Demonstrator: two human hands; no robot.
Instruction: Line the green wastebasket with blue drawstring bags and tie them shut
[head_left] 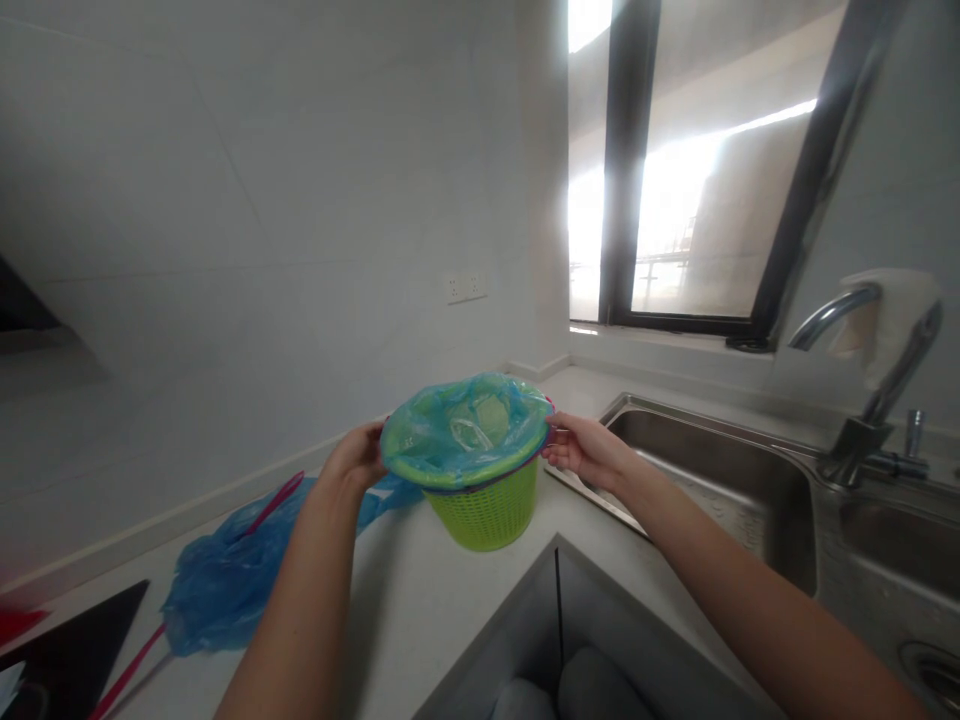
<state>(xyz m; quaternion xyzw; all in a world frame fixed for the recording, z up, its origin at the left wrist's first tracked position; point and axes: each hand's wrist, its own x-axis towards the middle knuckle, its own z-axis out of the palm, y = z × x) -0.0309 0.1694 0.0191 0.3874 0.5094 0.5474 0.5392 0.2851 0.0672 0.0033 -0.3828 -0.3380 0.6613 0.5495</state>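
Note:
A bright green plastic basket [484, 515] with mesh sides stands upright on the counter. A translucent blue trash bag [424, 425] lines it and is folded over the rim, with a pink drawstring showing at the edge. My left hand [358, 455] is closed on the bag at the left side of the rim, its fingertips partly hidden behind it. On the opposite side, my right hand [583, 450] pinches the bag's edge by the pink drawstring.
Another blue bag [225, 560] with pink drawstrings lies crumpled on the white counter [397, 610] at left. A black cooktop [75, 640] is at the lower left. To the right are a steel sink [705, 470] and a faucet [855, 440] with a cloth [896, 310] over it.

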